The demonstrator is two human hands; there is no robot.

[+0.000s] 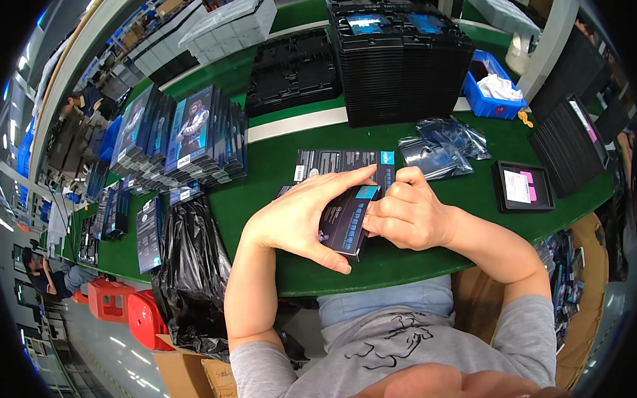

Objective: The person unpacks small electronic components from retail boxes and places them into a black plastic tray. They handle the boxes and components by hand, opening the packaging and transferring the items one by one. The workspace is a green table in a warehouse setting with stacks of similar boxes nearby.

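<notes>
A slim dark retail box (344, 223) with blue print and a light-blue corner is tilted up above the green table. My left hand (298, 210) spans it, fingers over its far edge and thumb along its near side. At the box's right edge my right hand (410, 213) is closed, its curled fingers pressed against that edge; whether anything small is between them is hidden. Under and behind my hands lie more flat dark boxes (345, 157), partly covered. To the right of these, several shiny silver-grey antistatic bags (440, 153) lie in a loose pile.
Stacked retail boxes (190, 133) stand at the left, above a black plastic bag (191, 259) hanging at the table edge. Black trays (405, 69) are piled high at the back, beside a blue bin (494, 94). A small black tray (523, 186) with labels sits at the right.
</notes>
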